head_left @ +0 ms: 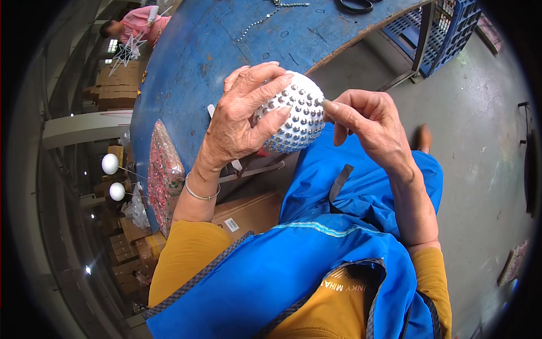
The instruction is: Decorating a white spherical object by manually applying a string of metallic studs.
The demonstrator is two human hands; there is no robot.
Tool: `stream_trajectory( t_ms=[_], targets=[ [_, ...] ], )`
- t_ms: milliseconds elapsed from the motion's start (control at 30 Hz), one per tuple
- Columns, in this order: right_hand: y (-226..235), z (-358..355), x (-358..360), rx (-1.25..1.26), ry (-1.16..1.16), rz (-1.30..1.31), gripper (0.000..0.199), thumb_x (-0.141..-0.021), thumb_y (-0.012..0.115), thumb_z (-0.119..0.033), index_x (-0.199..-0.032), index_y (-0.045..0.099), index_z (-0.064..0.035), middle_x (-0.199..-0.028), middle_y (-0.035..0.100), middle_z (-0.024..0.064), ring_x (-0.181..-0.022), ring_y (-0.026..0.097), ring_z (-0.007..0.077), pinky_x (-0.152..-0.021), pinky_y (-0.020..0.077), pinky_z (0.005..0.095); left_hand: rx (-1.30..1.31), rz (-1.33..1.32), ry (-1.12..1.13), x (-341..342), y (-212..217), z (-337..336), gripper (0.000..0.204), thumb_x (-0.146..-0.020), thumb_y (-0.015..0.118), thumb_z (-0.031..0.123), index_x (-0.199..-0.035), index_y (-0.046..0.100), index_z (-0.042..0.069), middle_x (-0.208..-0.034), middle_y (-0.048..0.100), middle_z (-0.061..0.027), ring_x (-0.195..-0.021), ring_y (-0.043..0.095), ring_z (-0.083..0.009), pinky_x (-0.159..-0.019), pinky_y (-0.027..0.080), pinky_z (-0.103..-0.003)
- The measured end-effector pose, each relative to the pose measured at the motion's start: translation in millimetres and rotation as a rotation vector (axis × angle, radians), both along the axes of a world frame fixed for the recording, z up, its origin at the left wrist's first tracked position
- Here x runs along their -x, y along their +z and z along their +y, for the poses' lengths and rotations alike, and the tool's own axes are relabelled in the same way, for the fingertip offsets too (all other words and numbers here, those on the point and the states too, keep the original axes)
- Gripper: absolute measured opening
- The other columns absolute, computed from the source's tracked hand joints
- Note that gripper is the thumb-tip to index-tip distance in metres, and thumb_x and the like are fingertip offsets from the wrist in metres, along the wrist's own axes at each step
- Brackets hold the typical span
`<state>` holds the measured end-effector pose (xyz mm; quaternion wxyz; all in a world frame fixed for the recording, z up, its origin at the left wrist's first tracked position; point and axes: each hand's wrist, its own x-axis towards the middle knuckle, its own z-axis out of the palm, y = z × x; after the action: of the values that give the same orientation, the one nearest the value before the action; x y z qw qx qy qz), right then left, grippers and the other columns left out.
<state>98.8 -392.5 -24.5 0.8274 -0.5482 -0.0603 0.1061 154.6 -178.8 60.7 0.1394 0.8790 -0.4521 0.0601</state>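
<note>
A white ball [299,121] covered with rows of shiny silver studs is held up above my lap, near the edge of the blue table [197,68]. My left hand [240,110] wraps round the ball's left side, with fingers over the top and the thumb pressed on its front. At the ball's right side is my right hand [370,124], its thumb and forefinger pinched together close to the studs. Whatever is between those fingertips is too small to make out. The ball's far side and part of its left are hidden.
A clear bag of red and green bits [164,175] lies at the table's left. Strings of beads [254,27] and black handles [354,5] lie farther back. White balls on sticks [110,164], a cardboard box [254,212], a blue crate [457,37] and another person [141,22] are around.
</note>
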Motion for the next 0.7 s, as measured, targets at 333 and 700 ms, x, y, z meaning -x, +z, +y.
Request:
stream_trajectory(
  t_ms=[333,700],
  targets=[
    [-5.8,0.3,-4.5,0.057,0.004,0.001,0.031,-0.088,0.066,-0.03,-0.079,0.068,-0.0009,-0.061,0.061,0.0028,-0.054,0.059,0.0089,-0.05,0.0397,0.0196,-0.049,0.044,-0.021,-1.1,4.0,-5.3,0.045,-0.076,0.07,0.023,-0.118,0.062,0.006,-0.119,0.058,-0.0147,-0.11,0.054,-0.0295,-0.1,0.035,-0.041],
    [16.5,2.7,8.6,-0.055,-0.082,-0.065,0.026,-0.089,0.066,-0.024,-0.08,0.067,0.0004,-0.06,0.06,0.0027,-0.054,0.058,0.0091,-0.05,0.0418,0.0205,0.104,0.198,0.009,1.6,0.7,-11.6,0.049,-0.069,0.074,0.019,-0.115,0.064,0.007,-0.114,0.058,-0.0133,-0.104,0.057,-0.0276,-0.096,0.039,-0.04]
  ],
)
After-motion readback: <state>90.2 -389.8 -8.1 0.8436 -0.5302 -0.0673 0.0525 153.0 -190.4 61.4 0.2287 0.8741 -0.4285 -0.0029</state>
